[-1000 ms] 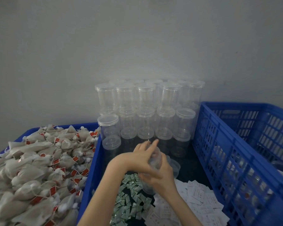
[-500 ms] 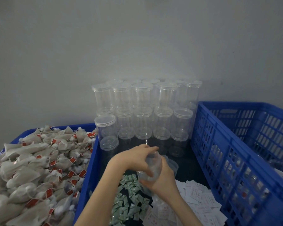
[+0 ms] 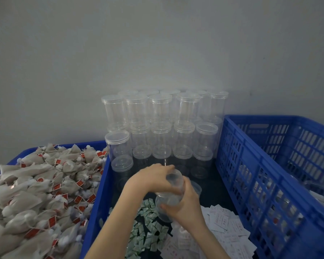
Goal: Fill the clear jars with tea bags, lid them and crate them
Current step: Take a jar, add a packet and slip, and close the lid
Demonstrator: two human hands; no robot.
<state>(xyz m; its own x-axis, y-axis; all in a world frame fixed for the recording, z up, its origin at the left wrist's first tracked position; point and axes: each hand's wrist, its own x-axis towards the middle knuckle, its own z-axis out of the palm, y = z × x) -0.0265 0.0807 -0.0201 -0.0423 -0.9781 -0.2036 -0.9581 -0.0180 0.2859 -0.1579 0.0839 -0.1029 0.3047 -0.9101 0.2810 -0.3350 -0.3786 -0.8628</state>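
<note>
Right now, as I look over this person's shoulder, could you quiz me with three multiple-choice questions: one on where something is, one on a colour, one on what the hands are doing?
1. Where is the heap of tea bags?
A. in the crate at the left
B. in the crate at the right
C. on the floor

2. What colour is the slatted crate at the right?
A. green
B. blue
C. white

3. What is the clear jar in the middle doing?
A. lying on its side alone
B. standing in the stack
C. held by both hands

Answers: 1 A, the bags fill the left crate. 2 B, its walls are blue. 3 C, the left hand covers its top and the right hand grips its body.
</note>
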